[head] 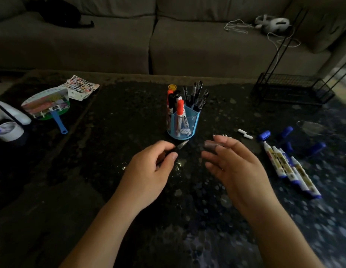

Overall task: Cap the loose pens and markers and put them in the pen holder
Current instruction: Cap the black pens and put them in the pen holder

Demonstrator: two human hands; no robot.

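The blue pen holder [182, 120] stands mid-table with several capped pens and markers in it. In front of it my left hand [148, 171] grips an uncapped black pen [180, 145], its tip pointing toward the holder's base. My right hand [234, 165] pinches a translucent dark pen cap [211, 145] between thumb and fingers, a short gap right of the pen tip. Several uncapped white-and-blue markers [290, 169] lie in a row at the right, with loose blue caps [265, 135] beside them. Small white pieces [245, 133] lie behind my right hand.
A hand fan with a blue handle [50, 105] and a printed sheet [82, 88] lie at the left, next to a white container [8, 130]. A black wire rack [292, 89] stands at the back right. A grey sofa [168, 39] runs behind the dark speckled table [110, 132].
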